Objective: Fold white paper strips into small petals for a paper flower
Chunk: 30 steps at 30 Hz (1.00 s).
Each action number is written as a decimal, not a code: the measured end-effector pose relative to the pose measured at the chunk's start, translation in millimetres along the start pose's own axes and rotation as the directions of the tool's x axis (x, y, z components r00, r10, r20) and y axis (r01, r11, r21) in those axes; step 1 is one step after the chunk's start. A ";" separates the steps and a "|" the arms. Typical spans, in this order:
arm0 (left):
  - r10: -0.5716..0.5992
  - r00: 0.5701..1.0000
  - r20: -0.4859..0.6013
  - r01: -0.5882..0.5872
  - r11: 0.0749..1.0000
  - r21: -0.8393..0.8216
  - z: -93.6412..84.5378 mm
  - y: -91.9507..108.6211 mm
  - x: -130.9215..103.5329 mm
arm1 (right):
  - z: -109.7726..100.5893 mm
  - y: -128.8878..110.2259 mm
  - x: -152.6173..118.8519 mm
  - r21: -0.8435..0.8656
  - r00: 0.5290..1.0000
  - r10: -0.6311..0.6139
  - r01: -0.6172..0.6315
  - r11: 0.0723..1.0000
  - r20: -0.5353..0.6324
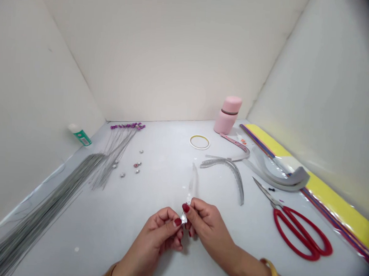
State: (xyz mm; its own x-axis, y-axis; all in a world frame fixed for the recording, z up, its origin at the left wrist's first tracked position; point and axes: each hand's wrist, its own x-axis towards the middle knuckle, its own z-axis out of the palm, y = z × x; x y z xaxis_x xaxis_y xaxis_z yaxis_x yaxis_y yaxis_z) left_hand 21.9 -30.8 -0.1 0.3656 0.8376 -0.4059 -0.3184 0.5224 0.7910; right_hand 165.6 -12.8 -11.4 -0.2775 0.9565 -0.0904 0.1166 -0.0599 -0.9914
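Observation:
My left hand (164, 231) and my right hand (206, 221) meet at the front middle of the table. Both are closed in a pinch on a small shiny silver piece (183, 218) between their fingertips. A thin pale silvery strip (193, 181) stretches away from my right fingertips; whether it joins the piece is hidden by the fingers. Several small silver pieces (137, 171), one with a reddish middle (135, 165), lie to the left. Red-handled scissors (303, 235) rest open-bladed to the right of my right hand.
Grey wires (44, 213) fill the left side, with purple-tipped stems (127, 127) behind. A glue tube (81, 136) leans by the left wall. A tape ring (199, 147), pink bottle (227, 115), curled grey strips (232, 169) and coloured sheets (329, 201) lie back and right.

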 end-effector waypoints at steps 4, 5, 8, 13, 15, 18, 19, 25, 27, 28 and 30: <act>0.186 0.983 -0.011 -0.176 0.948 0.264 -3.7 -0.9 2.2 | -0.6 -1.3 1.9 0.100 0.997 0.057 -0.061 0.993 0.044; 0.202 0.979 -0.002 -0.192 0.935 0.299 -4.3 -1.1 2.6 | -0.6 -1.8 2.2 0.108 0.997 0.061 -0.065 0.992 0.040; 0.217 0.976 0.017 -0.208 0.908 0.363 -5.4 -2.0 3.5 | 0.0 -2.7 2.6 0.125 0.998 0.065 -0.066 0.990 0.014; 0.296 0.955 0.001 -0.252 0.814 0.524 -2.5 -0.6 2.6 | 0.6 -2.3 2.7 0.147 0.998 0.057 -0.056 0.988 0.001; 0.329 0.944 0.029 -0.284 0.763 0.581 0.0 2.4 1.0 | 0.2 -1.8 2.9 0.160 0.998 0.061 -0.065 0.985 0.029; 0.365 0.925 0.110 -0.338 0.653 0.678 1.6 6.3 -1.5 | -0.5 -0.9 3.2 0.163 0.996 0.076 -0.083 0.983 0.048; 0.375 0.918 0.131 -0.348 0.603 0.718 1.1 6.8 -2.2 | -0.7 -0.5 3.4 0.159 0.996 0.079 -0.085 0.984 0.044; 0.451 0.837 0.310 -0.395 0.107 0.912 -7.6 3.3 -2.4 | 1.0 0.6 4.8 0.189 0.991 0.121 -0.128 0.974 0.050; 0.462 0.823 0.330 -0.407 0.074 0.910 -8.5 3.0 -1.4 | 1.7 0.5 4.9 0.192 0.988 0.143 -0.151 0.970 0.058; 0.461 0.835 0.301 -0.398 0.126 0.909 -8.3 3.3 -0.9 | 1.8 0.5 4.7 0.184 0.989 0.141 -0.149 0.972 0.053; 0.427 0.881 0.203 -0.359 0.327 0.874 -6.9 4.4 0.1 | 1.5 0.9 4.1 0.139 0.993 0.112 -0.115 0.984 0.026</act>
State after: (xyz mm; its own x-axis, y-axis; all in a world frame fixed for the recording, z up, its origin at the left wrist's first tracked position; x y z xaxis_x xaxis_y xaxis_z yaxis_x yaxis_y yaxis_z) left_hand 14.5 -27.4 0.1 0.3636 0.9287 0.0726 0.5287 -0.2699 0.8047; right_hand 163.1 -9.3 -12.8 -0.2873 0.9359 -0.2036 0.0141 -0.2084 -0.9779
